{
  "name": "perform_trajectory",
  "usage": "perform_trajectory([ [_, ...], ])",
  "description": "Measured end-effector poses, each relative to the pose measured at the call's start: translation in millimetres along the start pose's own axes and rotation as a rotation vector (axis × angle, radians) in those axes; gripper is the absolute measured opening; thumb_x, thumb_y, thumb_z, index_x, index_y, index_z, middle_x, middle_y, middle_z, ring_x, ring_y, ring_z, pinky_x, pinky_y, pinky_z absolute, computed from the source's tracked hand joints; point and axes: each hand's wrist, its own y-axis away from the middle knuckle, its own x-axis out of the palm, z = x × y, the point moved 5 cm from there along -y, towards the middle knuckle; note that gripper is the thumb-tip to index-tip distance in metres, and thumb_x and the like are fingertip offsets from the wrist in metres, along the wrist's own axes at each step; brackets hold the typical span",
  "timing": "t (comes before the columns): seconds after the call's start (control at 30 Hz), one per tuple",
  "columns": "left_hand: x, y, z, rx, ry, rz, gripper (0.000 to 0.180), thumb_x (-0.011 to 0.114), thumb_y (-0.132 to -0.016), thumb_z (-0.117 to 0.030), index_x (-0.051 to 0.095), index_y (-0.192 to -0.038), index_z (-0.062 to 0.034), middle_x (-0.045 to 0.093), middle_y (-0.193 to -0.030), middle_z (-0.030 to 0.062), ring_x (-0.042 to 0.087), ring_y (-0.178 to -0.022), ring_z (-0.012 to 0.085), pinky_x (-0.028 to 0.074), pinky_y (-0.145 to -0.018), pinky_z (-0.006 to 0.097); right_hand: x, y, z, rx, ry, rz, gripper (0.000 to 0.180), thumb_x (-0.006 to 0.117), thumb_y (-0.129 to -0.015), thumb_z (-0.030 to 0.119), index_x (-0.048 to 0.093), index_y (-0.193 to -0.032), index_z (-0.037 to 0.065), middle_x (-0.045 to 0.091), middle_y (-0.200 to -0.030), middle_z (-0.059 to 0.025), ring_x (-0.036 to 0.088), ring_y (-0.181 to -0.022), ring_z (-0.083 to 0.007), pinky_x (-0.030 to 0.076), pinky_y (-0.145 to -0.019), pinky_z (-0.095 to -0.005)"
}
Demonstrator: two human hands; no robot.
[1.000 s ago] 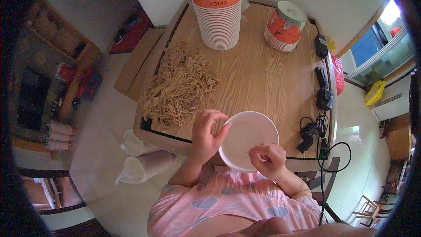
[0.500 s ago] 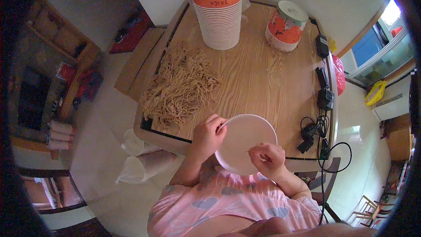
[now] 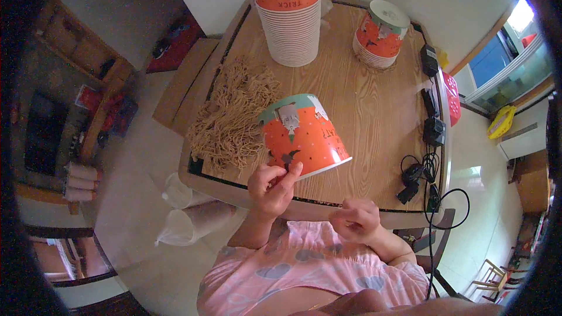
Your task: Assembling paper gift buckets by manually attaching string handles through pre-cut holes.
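Note:
My left hand (image 3: 275, 190) pinches the rim of an orange paper bucket (image 3: 307, 143) with a green band, cartoon figures and a white rim. It is tilted over the table's front edge, its mouth facing down toward me. My right hand (image 3: 355, 219) is apart from the bucket, to its lower right, in front of the table edge. Its fingers are curled closed, and whatever they may hold is hidden. Beside the bucket on the left lies a loose pile of tan twine (image 3: 231, 123).
A tall nested stack of such buckets (image 3: 295, 38) stands at the back of the wooden table (image 3: 345, 99). A shorter upside-down stack (image 3: 380, 38) with twine around its base is back right. Black adapters and cables (image 3: 430, 167) line the right edge. Bagged stacks (image 3: 193, 225) lie on the floor.
The bucket has turned from showing its open inside to showing its printed side, moving up and away from me. My right hand has come out of the bucket and down slightly.

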Motion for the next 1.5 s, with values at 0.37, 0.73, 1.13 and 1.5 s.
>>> perform_trajectory([
  [0.37, 1, -6, -5, 0.057, 0.074, 0.044, 0.038, 0.070, -0.062, 0.006, 0.068, -0.095, -0.0119, 0.047, -0.081, -0.0005, 0.047, -0.057, 0.0144, 0.036, -0.044, 0.027, 1, 4, -7, 0.045, 0.097, -0.017, 0.016, 0.070, -0.066, 0.000, 0.061, -0.078, 0.006, 0.056, -0.068, -0.0069, 0.050, -0.049, -0.0159, 0.037, -0.040, -0.0270],
  [0.73, 11, 10, -3, 0.033, 0.179, 0.091, 0.045, 0.067, -0.060, 0.008, 0.061, -0.102, -0.0086, 0.051, -0.088, 0.0046, 0.052, -0.066, 0.0202, 0.044, -0.055, 0.032, 3, -4, -26, 0.235, 0.351, -0.054, 0.023, 0.073, -0.064, 0.000, 0.065, -0.084, 0.009, 0.053, -0.112, -0.0124, 0.052, -0.065, -0.0131, 0.044, -0.053, -0.0251],
  [1.13, 10, 19, 4, -0.014, 0.253, 0.038, 0.045, 0.068, -0.063, 0.005, 0.049, -0.102, -0.0072, 0.053, -0.093, 0.0101, 0.056, -0.078, 0.0260, 0.047, -0.067, 0.039, 4, -1, -35, 0.232, 0.296, -0.137, 0.019, 0.072, -0.066, 0.000, 0.061, -0.080, 0.006, 0.053, -0.111, -0.0131, 0.058, -0.073, -0.0173, 0.048, -0.061, -0.0281],
  [1.5, 10, 13, 4, -0.037, 0.192, 0.033, 0.045, 0.067, -0.062, 0.006, 0.048, -0.100, -0.0080, 0.055, -0.092, 0.0095, 0.055, -0.081, 0.0276, 0.047, -0.071, 0.039, 9, 3, -45, 0.280, 0.280, -0.104, 0.016, 0.069, -0.069, 0.001, 0.062, -0.082, 0.006, 0.055, -0.108, -0.0160, 0.059, -0.087, -0.0261, 0.051, -0.068, -0.0324],
])
